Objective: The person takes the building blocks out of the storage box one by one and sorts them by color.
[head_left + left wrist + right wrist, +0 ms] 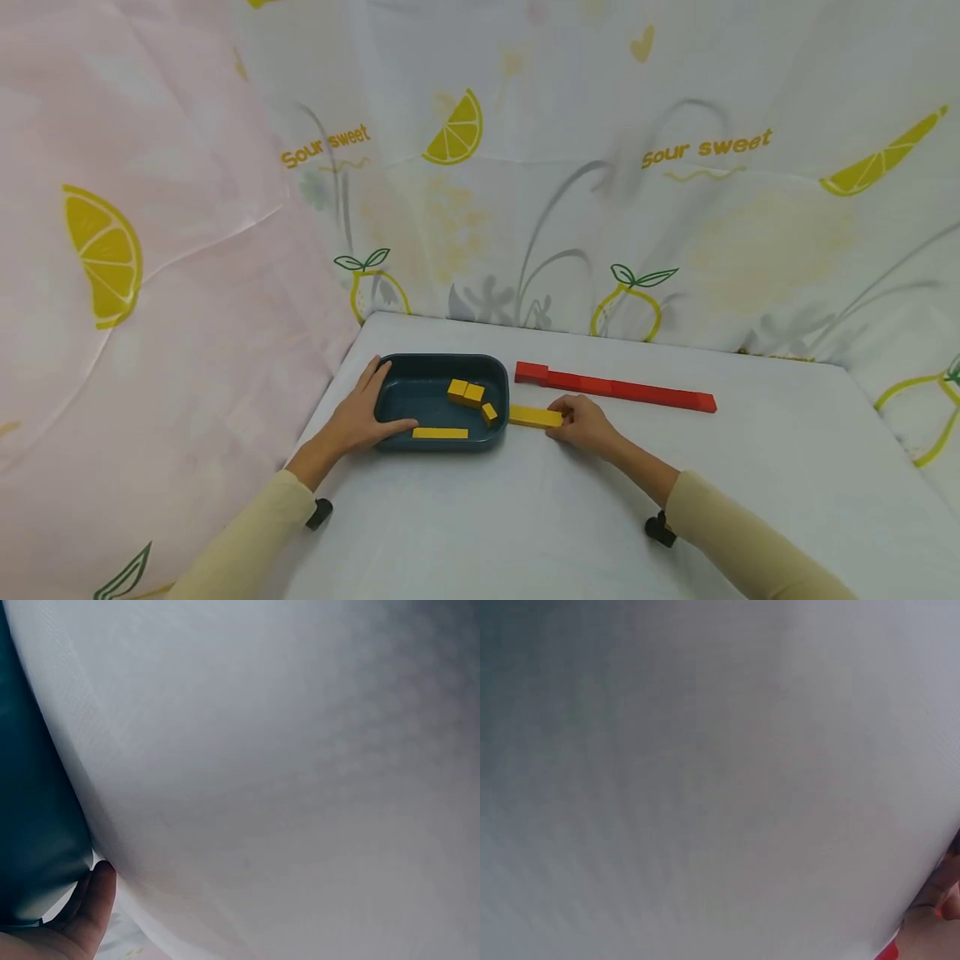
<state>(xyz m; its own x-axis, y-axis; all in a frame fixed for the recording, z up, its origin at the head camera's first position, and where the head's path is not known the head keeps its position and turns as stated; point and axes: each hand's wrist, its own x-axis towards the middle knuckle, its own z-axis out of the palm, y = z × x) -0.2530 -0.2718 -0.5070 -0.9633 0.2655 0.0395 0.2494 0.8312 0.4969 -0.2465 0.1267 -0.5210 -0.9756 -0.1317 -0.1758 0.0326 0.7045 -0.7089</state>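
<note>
A dark teal tray [442, 446] stands on the white table. My left hand [362, 418] grips its left end, thumb over the near rim and fingers at the far left corner. In the left wrist view, fingers [96, 904] bend around the tray's corner. Inside the tray lie two yellow blocks side by side [465, 392], a small yellow block [489, 413] and a long yellow block [440, 433] by the near wall. My right hand [588, 427] pinches the right end of a yellow bar [531, 417] just right of the tray.
A row of red blocks [622, 390] lies end to end behind my right hand. White cloth covers the table [510, 525]. A lemon-print curtain [525, 208] hangs behind it, and a pinkish curtain [187, 350] borders the left side.
</note>
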